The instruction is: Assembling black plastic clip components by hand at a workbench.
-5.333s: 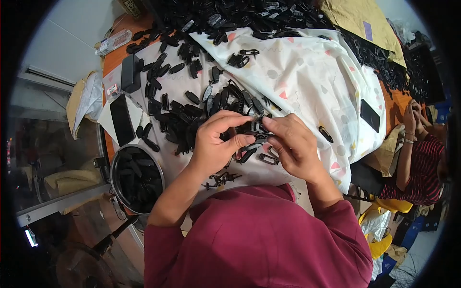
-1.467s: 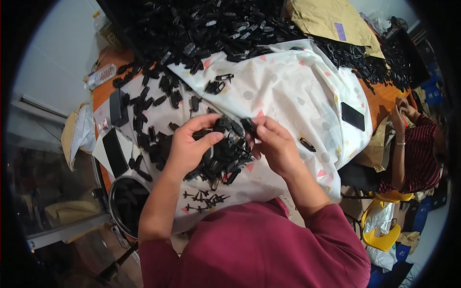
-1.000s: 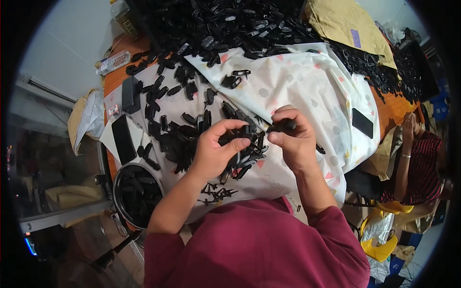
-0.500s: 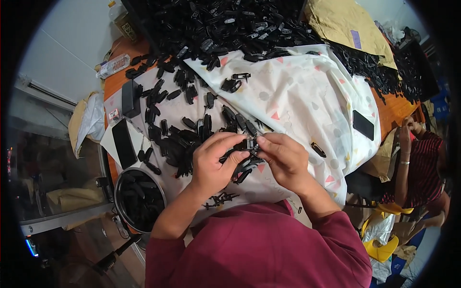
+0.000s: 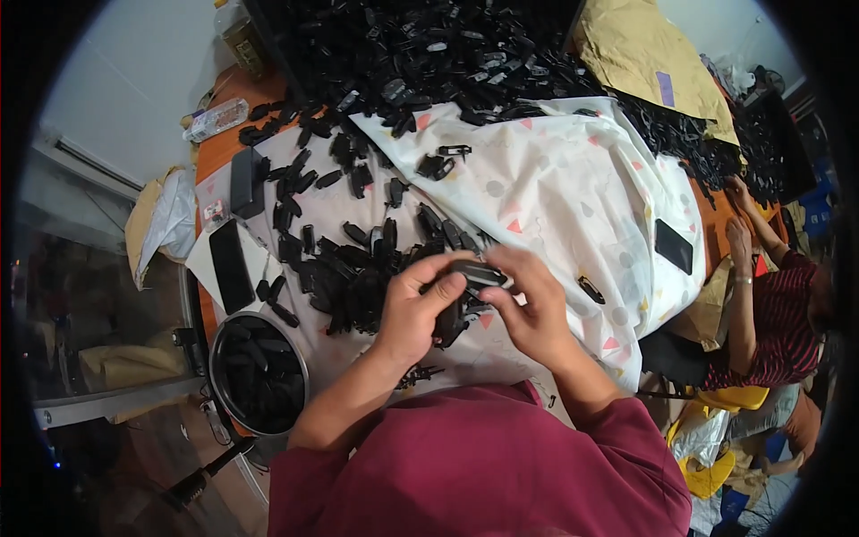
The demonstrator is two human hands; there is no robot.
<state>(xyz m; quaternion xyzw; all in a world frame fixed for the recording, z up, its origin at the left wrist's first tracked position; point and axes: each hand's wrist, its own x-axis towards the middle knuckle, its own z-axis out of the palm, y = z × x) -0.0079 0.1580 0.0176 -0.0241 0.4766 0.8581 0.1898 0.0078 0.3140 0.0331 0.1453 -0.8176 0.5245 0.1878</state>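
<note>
Between the thumb and fingers of my left hand [image 5: 413, 302] is a small, oblong black plastic part [image 5: 480, 274]. My right hand [image 5: 535, 309] is at its other end, thumb below and a motion-blurred index finger above. Just beyond and left of my hands lies a loose heap of similar black parts [image 5: 335, 277]. More dark pieces [image 5: 450, 329] show beneath my hands, partly hidden by them. Close to my left forearm is a little cluster of thin black pieces [image 5: 419, 374]. A single black part [image 5: 591, 289] lies on the cloth right of my right hand.
A round bin [image 5: 304, 380] of black parts stands at left, near a dark phone-like slab [image 5: 233, 267]. Patterned cloth [image 5: 555, 192] covers the table; another phone [image 5: 674, 245] lies on it. A large black pile [image 5: 420, 58] fills the back. A person [image 5: 761, 309] works at right.
The part between my hands has turned and now shows a smooth, oblong side. My right fingers have spread and shifted. The person at right has reached farther forward toward the black pieces.
</note>
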